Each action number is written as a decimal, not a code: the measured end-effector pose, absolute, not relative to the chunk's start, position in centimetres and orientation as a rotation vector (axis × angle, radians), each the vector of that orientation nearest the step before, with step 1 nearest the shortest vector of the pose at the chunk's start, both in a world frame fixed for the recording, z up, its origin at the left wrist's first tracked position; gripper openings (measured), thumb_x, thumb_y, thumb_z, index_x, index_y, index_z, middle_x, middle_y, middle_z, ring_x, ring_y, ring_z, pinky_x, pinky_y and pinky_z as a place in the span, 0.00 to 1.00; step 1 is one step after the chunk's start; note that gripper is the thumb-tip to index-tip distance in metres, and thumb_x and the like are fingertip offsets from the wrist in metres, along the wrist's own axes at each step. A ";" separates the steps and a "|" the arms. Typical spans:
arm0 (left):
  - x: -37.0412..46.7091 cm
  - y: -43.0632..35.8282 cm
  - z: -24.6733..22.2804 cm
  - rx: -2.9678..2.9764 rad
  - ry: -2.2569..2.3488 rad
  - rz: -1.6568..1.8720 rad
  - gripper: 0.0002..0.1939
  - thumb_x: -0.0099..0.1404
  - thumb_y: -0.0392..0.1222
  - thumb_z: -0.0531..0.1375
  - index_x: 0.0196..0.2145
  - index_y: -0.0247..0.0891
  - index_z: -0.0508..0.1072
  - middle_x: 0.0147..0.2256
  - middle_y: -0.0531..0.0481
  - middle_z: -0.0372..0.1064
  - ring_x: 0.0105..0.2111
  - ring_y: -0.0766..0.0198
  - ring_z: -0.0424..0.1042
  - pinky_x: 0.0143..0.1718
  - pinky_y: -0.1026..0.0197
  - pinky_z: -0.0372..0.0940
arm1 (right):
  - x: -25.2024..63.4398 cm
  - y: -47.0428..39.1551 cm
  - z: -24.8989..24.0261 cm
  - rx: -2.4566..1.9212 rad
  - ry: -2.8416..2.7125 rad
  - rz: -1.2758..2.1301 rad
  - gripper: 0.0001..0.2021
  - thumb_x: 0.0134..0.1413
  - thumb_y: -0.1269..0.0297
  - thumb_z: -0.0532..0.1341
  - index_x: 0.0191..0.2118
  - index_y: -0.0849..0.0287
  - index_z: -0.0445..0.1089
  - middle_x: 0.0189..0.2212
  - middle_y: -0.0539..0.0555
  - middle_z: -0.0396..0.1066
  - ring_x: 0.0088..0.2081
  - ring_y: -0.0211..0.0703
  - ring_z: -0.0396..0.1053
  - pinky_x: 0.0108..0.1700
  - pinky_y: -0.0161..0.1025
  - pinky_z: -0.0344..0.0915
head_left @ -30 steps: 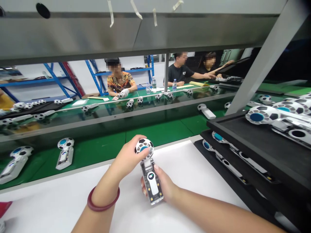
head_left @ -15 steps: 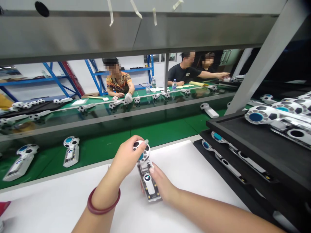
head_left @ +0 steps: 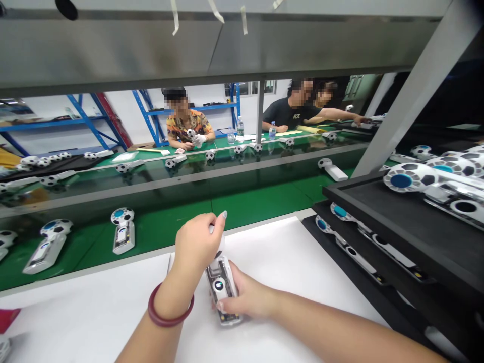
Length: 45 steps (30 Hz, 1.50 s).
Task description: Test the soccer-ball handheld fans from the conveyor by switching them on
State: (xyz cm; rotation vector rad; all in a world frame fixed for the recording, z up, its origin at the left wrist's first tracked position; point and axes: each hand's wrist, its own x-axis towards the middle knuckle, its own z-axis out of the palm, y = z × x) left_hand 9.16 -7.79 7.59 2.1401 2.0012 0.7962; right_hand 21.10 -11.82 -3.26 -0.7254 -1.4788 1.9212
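Note:
Both hands are on a handheld fan (head_left: 223, 292) with a football-patterned head and a clear-sided handle, held above the white work surface. My left hand (head_left: 198, 239) is closed round the ball head from above and hides most of it; its thumb points up and away. Lower down, my right hand (head_left: 242, 297) grips the handle, its thumb lying across the front below a small round lit display (head_left: 218, 285). Electronics show through the clear casing. The fingers behind the handle are mostly hidden.
White paper (head_left: 272, 252) covers the bench. Beyond it, similar fans (head_left: 123, 231) lie on a green belt (head_left: 242, 214). Stacked black trays (head_left: 351, 194) hold more fans at the right. Across the line sit co-workers (head_left: 189, 123); a metal beam (head_left: 132, 55) hangs overhead.
My left hand has turned further over the ball head, covering it. My right thumb has slid down the handle. Near-belt fans have shifted right. A co-worker opposite has lifted a fan.

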 end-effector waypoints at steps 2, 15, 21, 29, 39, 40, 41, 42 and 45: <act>9.2 -7.9 7.6 2.142 2.024 0.778 0.23 0.64 0.53 0.45 0.16 0.39 0.55 0.18 0.52 0.58 0.20 0.62 0.56 0.22 0.61 0.45 | 20.9 -11.8 -3.3 -0.694 -1.422 1.967 0.33 0.37 0.67 0.66 0.51 0.60 0.52 0.35 0.51 0.64 0.36 0.39 0.65 0.41 0.42 0.61; 9.4 -8.0 7.5 2.170 2.090 0.741 0.24 0.65 0.54 0.44 0.16 0.40 0.55 0.17 0.51 0.60 0.20 0.61 0.57 0.22 0.61 0.45 | 20.3 -12.0 -3.3 -0.669 -1.212 2.049 0.27 0.36 0.67 0.68 0.44 0.59 0.55 0.31 0.49 0.67 0.31 0.37 0.68 0.35 0.39 0.63; 9.4 -8.0 7.6 2.211 2.079 0.769 0.23 0.66 0.52 0.44 0.16 0.39 0.54 0.18 0.51 0.59 0.19 0.62 0.56 0.23 0.61 0.45 | 20.1 -12.0 -3.4 -0.689 -1.149 2.111 0.30 0.35 0.64 0.69 0.44 0.58 0.53 0.32 0.49 0.67 0.30 0.38 0.68 0.33 0.40 0.64; 9.5 -8.0 7.6 2.215 2.087 0.755 0.23 0.66 0.52 0.44 0.17 0.40 0.54 0.18 0.51 0.60 0.19 0.62 0.57 0.23 0.60 0.45 | 20.3 -12.1 -3.3 -0.657 -1.133 2.127 0.29 0.34 0.67 0.68 0.44 0.58 0.54 0.32 0.49 0.66 0.31 0.38 0.68 0.35 0.41 0.63; 9.5 -8.0 7.6 2.199 2.099 0.759 0.23 0.65 0.53 0.44 0.16 0.40 0.53 0.17 0.51 0.60 0.19 0.61 0.57 0.23 0.61 0.46 | 20.4 -11.9 -3.0 -0.641 -1.152 2.143 0.29 0.34 0.69 0.67 0.45 0.58 0.54 0.30 0.47 0.66 0.29 0.36 0.67 0.33 0.39 0.62; 9.5 -8.0 7.6 2.204 2.098 0.757 0.23 0.65 0.53 0.44 0.16 0.40 0.53 0.18 0.51 0.60 0.19 0.61 0.57 0.23 0.61 0.46 | 20.5 -11.9 -3.1 -0.639 -1.165 2.129 0.29 0.34 0.69 0.67 0.44 0.58 0.54 0.30 0.47 0.66 0.28 0.36 0.67 0.33 0.38 0.62; 9.5 -8.0 7.7 2.208 2.098 0.754 0.23 0.65 0.52 0.44 0.16 0.40 0.53 0.18 0.51 0.60 0.19 0.61 0.57 0.23 0.61 0.46 | 20.5 -11.9 -3.1 -0.633 -1.170 2.130 0.28 0.35 0.68 0.67 0.44 0.58 0.54 0.30 0.48 0.66 0.28 0.36 0.67 0.33 0.38 0.62; 9.4 -8.0 7.7 2.210 2.099 0.748 0.23 0.65 0.52 0.44 0.16 0.40 0.53 0.18 0.51 0.60 0.19 0.61 0.56 0.23 0.61 0.46 | 20.5 -11.9 -3.1 -0.628 -1.175 2.131 0.29 0.35 0.68 0.67 0.44 0.58 0.54 0.30 0.48 0.66 0.28 0.36 0.67 0.33 0.38 0.62; 9.4 -8.1 7.7 2.205 2.099 0.738 0.23 0.65 0.53 0.44 0.16 0.40 0.53 0.18 0.51 0.60 0.19 0.61 0.56 0.23 0.61 0.45 | 20.5 -11.9 -3.1 -0.627 -1.171 2.133 0.30 0.34 0.66 0.68 0.45 0.59 0.54 0.30 0.48 0.66 0.28 0.36 0.67 0.32 0.38 0.62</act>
